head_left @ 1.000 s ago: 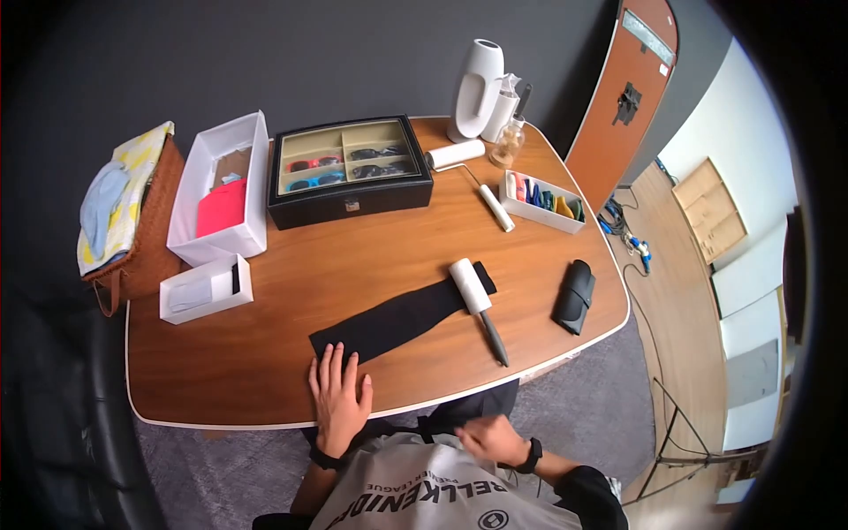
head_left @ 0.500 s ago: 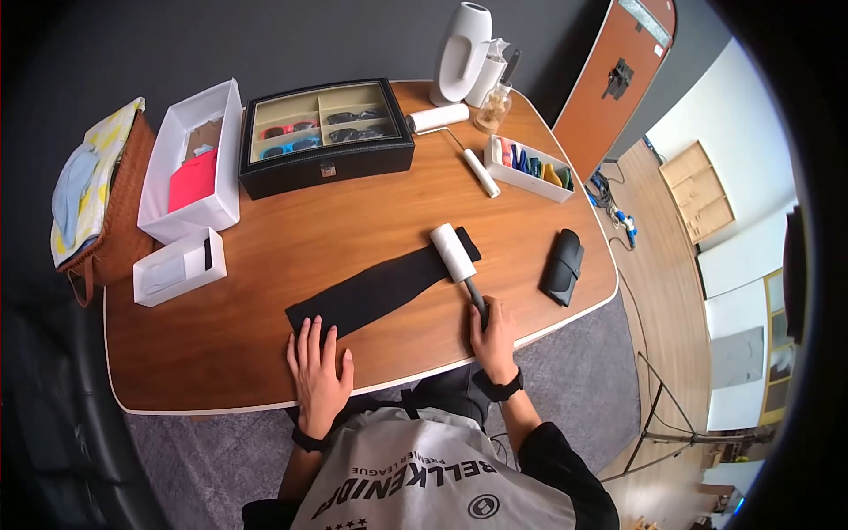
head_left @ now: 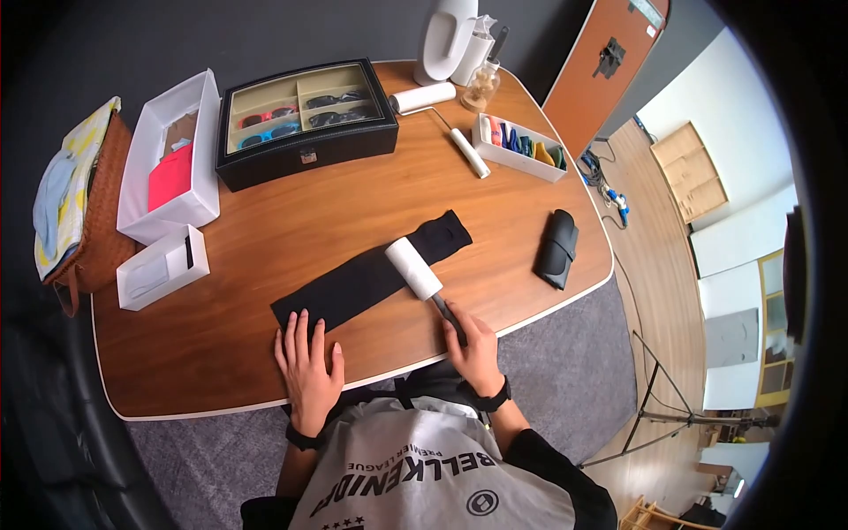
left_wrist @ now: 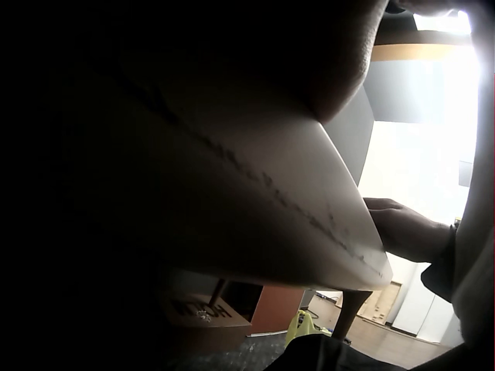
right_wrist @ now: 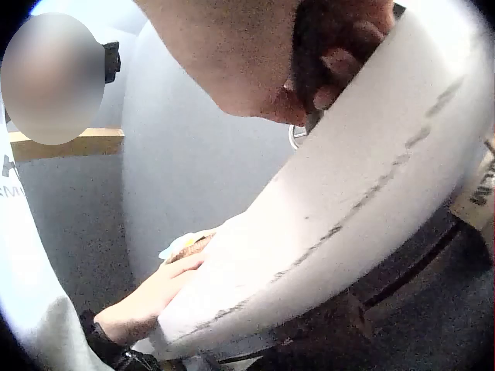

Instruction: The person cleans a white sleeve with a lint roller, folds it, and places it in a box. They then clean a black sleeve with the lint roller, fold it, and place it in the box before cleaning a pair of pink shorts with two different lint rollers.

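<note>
A long black cloth strip (head_left: pixel 336 294) lies slantwise on the wooden table. My left hand (head_left: pixel 309 367) rests on its near left end, fingers straight and spread. My right hand (head_left: pixel 474 349) grips the dark handle (head_left: pixel 449 320) of a lint roller, whose white roll (head_left: pixel 413 268) lies across the strip's right half. In the right wrist view the fingers of my right hand (right_wrist: pixel 255 62) curl at the table edge, with my left hand (right_wrist: pixel 166 294) farther off. The left wrist view is mostly dark; my right hand (left_wrist: pixel 406 232) shows beyond the table edge.
A black glasses case (head_left: pixel 556 249) lies at the right. Behind are a paint-roller-shaped tool (head_left: pixel 424 97), a white box of rolled colored cloths (head_left: pixel 521 157) and a black sunglasses box (head_left: pixel 309 168). White bins (head_left: pixel 168 225) and a wicker basket (head_left: pixel 97 212) stand left.
My right hand came up from near my lap, took hold of the lint roller's handle and moved it left along the strip. My left hand stays on the cloth's end. The head view shifted.
</note>
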`<state>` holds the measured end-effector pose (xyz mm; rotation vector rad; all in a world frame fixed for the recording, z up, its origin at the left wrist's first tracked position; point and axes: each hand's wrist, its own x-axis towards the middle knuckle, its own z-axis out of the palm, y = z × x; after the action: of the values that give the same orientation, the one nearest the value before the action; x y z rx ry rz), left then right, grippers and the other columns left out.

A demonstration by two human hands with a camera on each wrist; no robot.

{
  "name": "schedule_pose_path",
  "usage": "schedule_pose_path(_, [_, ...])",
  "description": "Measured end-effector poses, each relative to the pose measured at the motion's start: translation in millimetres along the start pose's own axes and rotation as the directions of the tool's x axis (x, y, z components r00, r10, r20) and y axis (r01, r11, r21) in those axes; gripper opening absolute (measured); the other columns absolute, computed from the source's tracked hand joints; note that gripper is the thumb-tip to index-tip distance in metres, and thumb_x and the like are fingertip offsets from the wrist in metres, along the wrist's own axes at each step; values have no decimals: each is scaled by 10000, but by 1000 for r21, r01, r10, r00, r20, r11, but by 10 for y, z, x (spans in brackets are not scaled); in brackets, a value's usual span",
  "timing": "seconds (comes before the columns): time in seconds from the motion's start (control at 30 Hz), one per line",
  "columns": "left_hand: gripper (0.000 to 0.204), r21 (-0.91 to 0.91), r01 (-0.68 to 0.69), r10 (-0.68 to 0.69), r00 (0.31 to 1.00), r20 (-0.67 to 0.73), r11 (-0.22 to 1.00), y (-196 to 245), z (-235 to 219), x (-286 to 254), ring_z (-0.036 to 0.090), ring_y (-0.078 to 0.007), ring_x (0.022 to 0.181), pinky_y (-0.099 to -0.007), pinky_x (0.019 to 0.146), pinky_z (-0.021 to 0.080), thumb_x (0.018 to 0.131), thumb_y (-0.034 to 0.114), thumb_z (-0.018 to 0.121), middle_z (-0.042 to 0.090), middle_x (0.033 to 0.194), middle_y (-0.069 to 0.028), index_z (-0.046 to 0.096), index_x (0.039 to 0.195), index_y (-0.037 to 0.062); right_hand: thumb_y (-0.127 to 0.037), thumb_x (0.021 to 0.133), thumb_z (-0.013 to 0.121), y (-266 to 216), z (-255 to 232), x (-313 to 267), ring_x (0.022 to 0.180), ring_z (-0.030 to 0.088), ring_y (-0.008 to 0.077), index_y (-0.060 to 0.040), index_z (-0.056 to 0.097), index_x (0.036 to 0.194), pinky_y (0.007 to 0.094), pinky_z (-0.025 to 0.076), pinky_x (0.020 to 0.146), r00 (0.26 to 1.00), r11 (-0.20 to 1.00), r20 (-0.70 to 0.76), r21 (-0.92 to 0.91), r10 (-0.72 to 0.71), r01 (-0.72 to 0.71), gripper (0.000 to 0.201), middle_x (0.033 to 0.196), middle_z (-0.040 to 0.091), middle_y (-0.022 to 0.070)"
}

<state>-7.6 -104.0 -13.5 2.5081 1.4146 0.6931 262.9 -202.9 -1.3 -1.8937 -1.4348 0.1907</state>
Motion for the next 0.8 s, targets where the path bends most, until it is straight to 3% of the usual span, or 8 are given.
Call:
schedule_pose_path(0.07, [433, -2, -2, 2, 1000, 7, 1000, -1, 8, -4, 416, -390, 1484, -608, 1227, 280, 985, 237, 630, 503, 1546, -217, 629, 1342, -9, -77, 973, 671, 110, -58, 59, 892, 734, 414, -20, 692, 1278, 448, 580, 795, 1000, 999, 7, -47, 20, -19, 311, 1021, 744, 245])
schedule_pose_path(0.17, [429, -9, -5, 5, 1000, 8, 1000, -5, -2, -14, 411, -404, 1481, -596, 1229, 274, 991, 212, 626, 488, 1559, -219, 606, 1362, -3, -159, 1009, 646, 432, -75, 201, 873, 732, 440, -72, 695, 1298, 485, 583, 737, 981, 988, -175, -114, 84, -105, 305, 995, 739, 257])
schedule_pose_path(0.33, [429, -12, -10, 10, 1000, 6, 1000, -14, 14, -12, 403, -399, 1489, -594, 1232, 270, 996, 214, 622, 483, 1567, -214, 605, 1364, -7, -167, 1015, 633, 621, -140, 382, 888, 719, 471, -81, 646, 1373, 504, 570, 746, 942, 958, -270, -146, 200, -246, 368, 1001, 730, 292])
schedule_pose_path(0.47, [433, -10, -10, 10, 1000, 1, 1000, -20, 24, -17, 403, -399, 1489, -594, 1233, 269, 999, 217, 620, 483, 1567, -214, 604, 1368, -8, -137, 1010, 647, 562, 11, 256, 943, 739, 437, -27, 674, 1313, 468, 582, 808, 936, 996, -352, -69, 27, -55, 323, 1055, 746, 261])
schedule_pose_path(0.53, [431, 4, -12, 12, 1000, -11, 1000, -19, 31, -19, 411, -390, 1488, -617, 1222, 291, 982, 230, 632, 503, 1546, -214, 628, 1339, -11, -115, 988, 665, 362, 93, 136, 899, 739, 415, -9, 700, 1253, 461, 579, 794, 959, 997, -276, -2, 71, -74, 287, 1021, 749, 246])
schedule_pose_path(0.67, [429, 7, -27, 27, 1000, -11, 1000, -29, 42, -25, 410, -391, 1488, -619, 1220, 294, 985, 225, 628, 500, 1550, -216, 625, 1342, -14, -124, 919, 718, 39, 302, -25, 645, 651, 322, -29, 731, 1174, 416, 489, 636, 977, 985, -126, -32, -172, 169, 272, 783, 705, 133])
schedule_pose_path(0.73, [430, 6, -20, 20, 1000, -8, 1000, -22, 38, -20, 408, -391, 1490, -620, 1221, 290, 986, 220, 626, 497, 1553, -216, 621, 1346, -16, -135, 918, 725, -126, 388, -76, 629, 645, 285, -36, 731, 1191, 405, 486, 635, 968, 967, -63, 60, -245, 248, 291, 746, 688, 106])
schedule_pose_path(0.8, [428, 5, -25, 25, 1000, -4, 1000, -20, 31, -24, 408, -395, 1489, -611, 1224, 286, 995, 211, 620, 493, 1559, -215, 609, 1358, -15, -152, 921, 732, -223, 393, -85, 621, 646, 261, -41, 730, 1206, 393, 483, 636, 955, 954, 15, 42, -297, 296, 306, 721, 672, 93])
